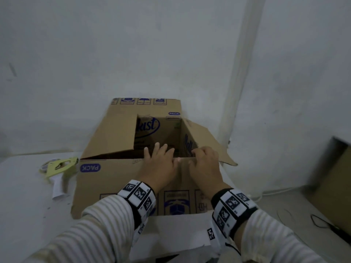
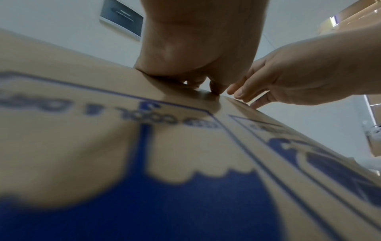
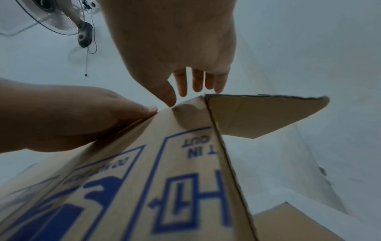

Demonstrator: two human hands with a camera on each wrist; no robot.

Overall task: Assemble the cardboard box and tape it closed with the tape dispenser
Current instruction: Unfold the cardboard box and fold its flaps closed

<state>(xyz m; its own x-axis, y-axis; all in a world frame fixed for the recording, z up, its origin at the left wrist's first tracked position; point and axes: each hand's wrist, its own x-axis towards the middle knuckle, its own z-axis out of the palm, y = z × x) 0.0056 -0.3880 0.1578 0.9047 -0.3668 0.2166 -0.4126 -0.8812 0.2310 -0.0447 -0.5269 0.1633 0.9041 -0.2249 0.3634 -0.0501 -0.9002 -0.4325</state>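
Observation:
The brown cardboard box [image 1: 106, 186] with blue print stands open-topped on a white surface. Its left flap [image 1: 114, 135] leans inward, the right flap [image 1: 212, 147] hangs outward, and the far flap stands up. My left hand [image 1: 159, 160] lies over the near top edge with straight, spread fingers reaching inside and the thumb on the outer face. Beside it my right hand [image 1: 203, 162] curls over the same edge near the right corner. The wrist views show the box [image 2: 82, 146] [image 3: 185, 163] close up. A pale green tape dispenser [image 1: 58, 167] lies left of the box, untouched.
A white wall and a vertical pipe [image 1: 239, 73] stand right behind the box. A second cardboard piece [image 1: 332, 177] and a black cable [image 1: 322, 223] lie low on the right. A fan [image 3: 57, 16] hangs on the wall.

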